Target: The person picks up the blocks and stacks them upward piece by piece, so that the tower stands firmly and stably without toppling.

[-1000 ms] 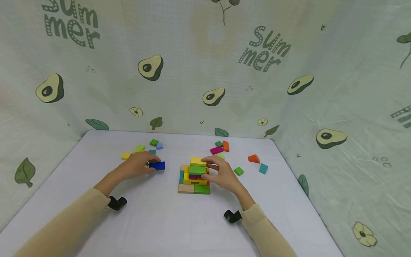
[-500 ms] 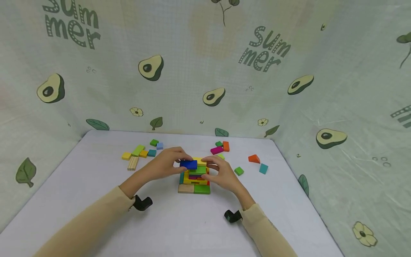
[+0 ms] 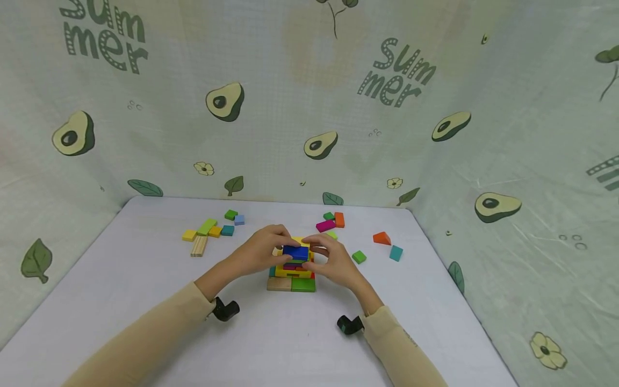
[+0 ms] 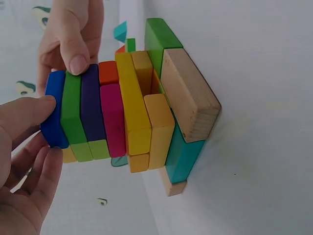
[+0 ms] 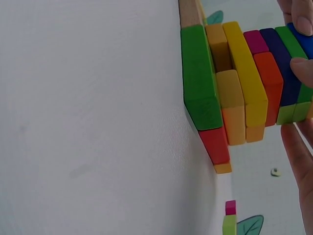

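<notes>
A tiered tower of coloured wooden blocks point(image 3: 303, 285) stands mid-table, its base wider than its top. My left hand point(image 3: 261, 251) pinches a blue block point(image 3: 296, 252) between thumb and fingers. That block lies flat at the tower's top front, against the green block point(image 4: 72, 110) below it in the left wrist view. Behind it, part of a yellow block point(image 3: 302, 240) shows in the head view. My right hand point(image 3: 336, 263) holds the upper layers from the right. Its thumb rests by the green and purple point(image 5: 283, 68) blocks, with its fingers round the back.
On the left lie loose blocks, among them yellow point(image 3: 189, 235), teal point(image 3: 227, 230) and a natural wood group point(image 3: 199, 246). To the right are magenta point(image 3: 325, 226), orange point(image 3: 381, 238), green point(image 3: 359, 257) and teal point(image 3: 396, 252) ones. A printed cloth point(image 3: 271, 107) hangs behind the table.
My left hand has carried the blue block rightward from the left of the tower onto its top front. My right hand has stayed at the tower's right side.
</notes>
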Tool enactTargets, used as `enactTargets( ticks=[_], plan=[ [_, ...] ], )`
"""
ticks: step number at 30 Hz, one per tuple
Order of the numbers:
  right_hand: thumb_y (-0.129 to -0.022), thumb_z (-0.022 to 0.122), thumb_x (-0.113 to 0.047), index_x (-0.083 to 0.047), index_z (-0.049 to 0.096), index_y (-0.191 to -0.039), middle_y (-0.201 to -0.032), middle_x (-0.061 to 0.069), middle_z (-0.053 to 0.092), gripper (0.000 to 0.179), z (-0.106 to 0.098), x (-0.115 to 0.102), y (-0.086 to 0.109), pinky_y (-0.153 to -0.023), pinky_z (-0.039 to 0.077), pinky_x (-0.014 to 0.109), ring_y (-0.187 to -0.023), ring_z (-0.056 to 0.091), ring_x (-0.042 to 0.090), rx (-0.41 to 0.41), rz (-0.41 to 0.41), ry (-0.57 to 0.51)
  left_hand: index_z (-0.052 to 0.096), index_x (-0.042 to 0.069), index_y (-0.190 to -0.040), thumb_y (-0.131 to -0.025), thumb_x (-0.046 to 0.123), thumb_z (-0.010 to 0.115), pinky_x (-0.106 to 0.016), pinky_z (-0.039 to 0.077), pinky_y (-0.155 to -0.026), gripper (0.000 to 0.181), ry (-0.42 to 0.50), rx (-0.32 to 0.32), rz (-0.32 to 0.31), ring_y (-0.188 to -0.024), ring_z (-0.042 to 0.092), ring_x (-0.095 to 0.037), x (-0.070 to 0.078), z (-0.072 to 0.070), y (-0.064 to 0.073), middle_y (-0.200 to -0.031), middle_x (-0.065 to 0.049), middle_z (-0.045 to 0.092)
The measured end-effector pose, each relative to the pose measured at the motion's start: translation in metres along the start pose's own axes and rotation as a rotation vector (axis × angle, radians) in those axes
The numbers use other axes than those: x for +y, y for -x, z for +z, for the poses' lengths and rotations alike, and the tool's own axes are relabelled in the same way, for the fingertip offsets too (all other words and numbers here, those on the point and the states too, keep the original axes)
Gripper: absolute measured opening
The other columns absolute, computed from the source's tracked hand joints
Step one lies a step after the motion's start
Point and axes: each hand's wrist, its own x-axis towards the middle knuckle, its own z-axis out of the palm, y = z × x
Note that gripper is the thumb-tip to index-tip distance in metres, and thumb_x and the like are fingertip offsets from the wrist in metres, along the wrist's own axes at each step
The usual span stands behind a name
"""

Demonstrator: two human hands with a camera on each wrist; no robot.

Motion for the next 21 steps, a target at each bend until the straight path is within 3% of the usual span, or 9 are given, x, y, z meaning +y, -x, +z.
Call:
enactTargets(
  ticks=[5, 15, 21],
  plan=[
    [-0.091, 0.085, -0.007, -0.017, 0.064, -0.137, -0.138, 0.001, 0.061, 0.051, 0.001, 0.0, 0.0, -0.109, 0.054, 0.05, -0.132, 0.062, 0.022, 0.006, 0.006, 0.01, 0.08, 0.016, -0.123, -0.09, 0.024, 0.087, -0.029, 0.059, -0.087, 0.034, 0.014, 0.042, -0.003, -0.1, 0.061, -0.016, -0.004, 0.005, 0.004, -0.108, 0.003, 0.067],
    [-0.091, 0.085, -0.007, -0.017, 0.065, -0.137, -0.138, 0.001, 0.061, 0.051, 0.001, 0.0, -0.001, -0.108, 0.054, 0.05, -0.132, 0.062, 0.022, 0.0, -0.002, 0.013, 0.079, 0.016, -0.126, -0.092, 0.021, 0.086, -0.037, 0.063, -0.087, 0.035, 0.089, 0.062, -0.018, -0.101, 0.061, -0.014, -0.014, 0.006, 0.014, -0.114, 0.002, 0.067],
    [-0.093, 0.084, -0.011, -0.016, 0.065, -0.137, -0.138, 0.003, 0.062, 0.049, 0.0, -0.001, 0.0, -0.109, 0.053, 0.051, -0.131, 0.062, 0.024, 0.0, 0.007, 0.003, 0.079, 0.015, -0.127, -0.092, 0.02, 0.086, -0.027, 0.061, -0.09, 0.035, 0.065, 0.066, 0.002, -0.103, 0.063, -0.013, -0.015, 0.006, 0.015, -0.114, 0.002, 0.067]
  ],
)
